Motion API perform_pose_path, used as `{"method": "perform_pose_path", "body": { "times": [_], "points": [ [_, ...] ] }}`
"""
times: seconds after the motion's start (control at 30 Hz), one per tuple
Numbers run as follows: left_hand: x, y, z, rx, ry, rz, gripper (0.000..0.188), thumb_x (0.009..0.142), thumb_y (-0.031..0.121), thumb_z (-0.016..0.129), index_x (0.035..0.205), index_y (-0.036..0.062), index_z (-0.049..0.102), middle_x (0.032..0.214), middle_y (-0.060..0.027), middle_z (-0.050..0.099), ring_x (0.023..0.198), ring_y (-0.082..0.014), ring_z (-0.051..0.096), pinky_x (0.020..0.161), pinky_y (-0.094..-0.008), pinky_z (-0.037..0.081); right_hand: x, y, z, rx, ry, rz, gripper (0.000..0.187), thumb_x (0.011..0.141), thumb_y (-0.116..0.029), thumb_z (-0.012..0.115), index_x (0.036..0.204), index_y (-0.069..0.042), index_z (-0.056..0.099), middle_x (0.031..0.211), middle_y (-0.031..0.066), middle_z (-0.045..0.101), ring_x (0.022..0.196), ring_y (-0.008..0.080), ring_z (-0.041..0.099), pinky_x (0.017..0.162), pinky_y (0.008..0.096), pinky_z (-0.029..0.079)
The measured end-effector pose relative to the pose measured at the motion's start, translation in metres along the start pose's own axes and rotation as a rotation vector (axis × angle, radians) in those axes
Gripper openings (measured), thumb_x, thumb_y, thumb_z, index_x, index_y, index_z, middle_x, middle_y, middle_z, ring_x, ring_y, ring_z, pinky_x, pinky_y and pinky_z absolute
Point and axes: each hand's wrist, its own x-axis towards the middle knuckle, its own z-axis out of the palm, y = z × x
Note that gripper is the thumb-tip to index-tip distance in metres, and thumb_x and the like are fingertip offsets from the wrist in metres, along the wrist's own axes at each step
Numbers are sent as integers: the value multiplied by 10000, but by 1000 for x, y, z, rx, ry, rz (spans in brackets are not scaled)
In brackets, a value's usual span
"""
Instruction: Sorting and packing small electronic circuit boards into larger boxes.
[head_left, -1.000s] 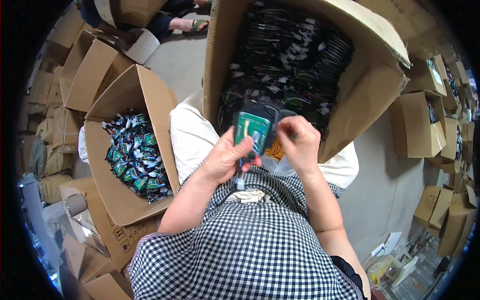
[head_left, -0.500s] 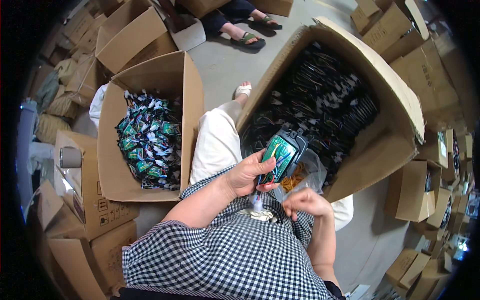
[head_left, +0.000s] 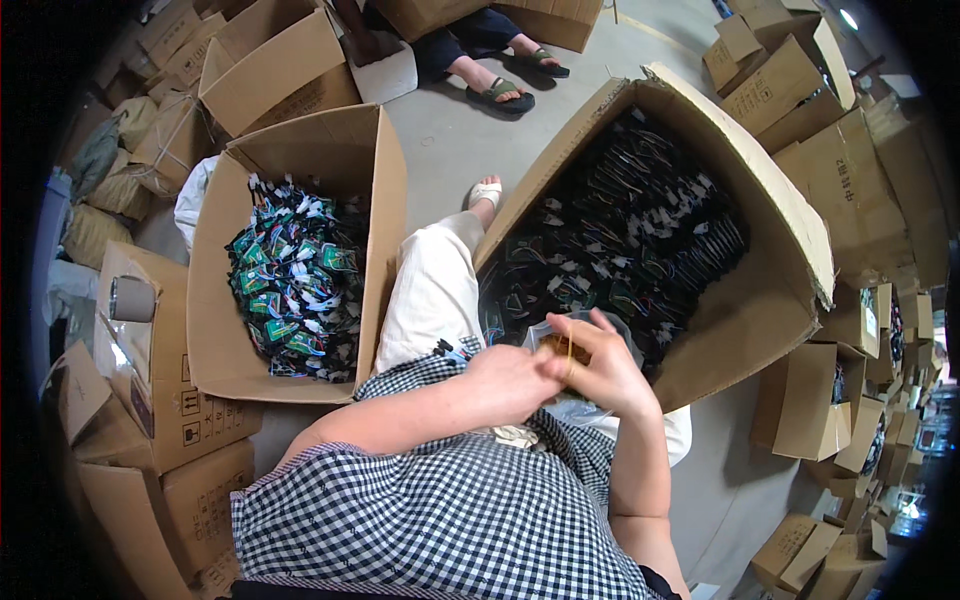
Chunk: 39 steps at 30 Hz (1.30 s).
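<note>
My left hand (head_left: 505,385), back turned up, is closed in front of my lap. Several wire ends with connectors (head_left: 452,349) stick out past its far left side. The green circuit board and black casing they belong to are hidden behind the hand. Against its fingertips is my right hand (head_left: 612,375), fingers partly spread and slightly blurred. A thin yellow rubber band (head_left: 570,357) runs taut between its thumb and fingers. Just beyond both hands, partly covered by them, lies a clear plastic bag (head_left: 622,335) of yellow rubber bands.
On the left stands a carton (head_left: 385,230) of wired green circuit boards (head_left: 290,265). To the right, a larger carton (head_left: 790,190) holds rows of black wired units (head_left: 640,220). More cartons line both sides. Another person's sandalled feet (head_left: 500,95) are at the far side.
My left hand has turned over, hiding the circuit board and casing. My right hand has come up from my lap to meet it, now with a rubber band stretched on its fingers.
</note>
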Motion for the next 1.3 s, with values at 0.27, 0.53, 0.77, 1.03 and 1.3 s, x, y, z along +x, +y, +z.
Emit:
{"method": "perform_pose_path", "body": {
  "times": [0.27, 0.53, 0.77, 1.03, 1.3],
  "points": [
    [-22, -33, 11, -1756, 258, -244, 428, 891, 231, 635, 1224, 59, 428, 971, -30, 575, 802, -85, 561, 638, -225, 487, -26, 22, 27, 693, 662, -169, 651, 748, -339, 744, 1259, -10, 508, 1315, 180, 511, 1191, 301, 523, 1071, 461, 294],
    [-39, -50, -13, -635, 162, -241, 449, 860, 218, 638, 1200, 11, 431, 933, -60, 562, 766, -146, 574, 653, -260, 476, -16, 24, -11, 365, 248, -65, 343, 738, -72, 733, 1060, -19, 626, 956, 94, 678, 839, 145, 652, 743, 288, 521],
    [-183, -225, -8, 86, 791, -1150, 611, 888, 331, 604, 1321, -20, 352, 1291, -225, 396, 1179, -284, 447, 995, -396, 360, -15, 134, -19, 613, 760, 446, 355, 862, -101, 620, 1183, 34, 553, 977, 125, 670, 821, 173, 648, 755, 270, 516],
    [-91, -165, -4, -205, 749, -728, 365, 888, 189, 588, 1213, 36, 518, 1444, -204, 299, 1330, -328, 304, 1080, -406, 246, 97, 227, -46, -561, 648, 302, 399, 819, -149, 655, 1199, -57, 579, 1142, 158, 609, 956, 336, 620, 784, 397, 524],
    [-7, -110, -9, -147, 726, -231, 216, 789, 26, 590, 1003, 8, 619, 1297, -185, 470, 1141, -324, 502, 982, -416, 387, 119, 240, -73, -650, 397, 292, 366, 778, -107, 646, 1139, -65, 605, 958, 154, 655, 900, 328, 621, 756, 410, 508]
  ]
}}
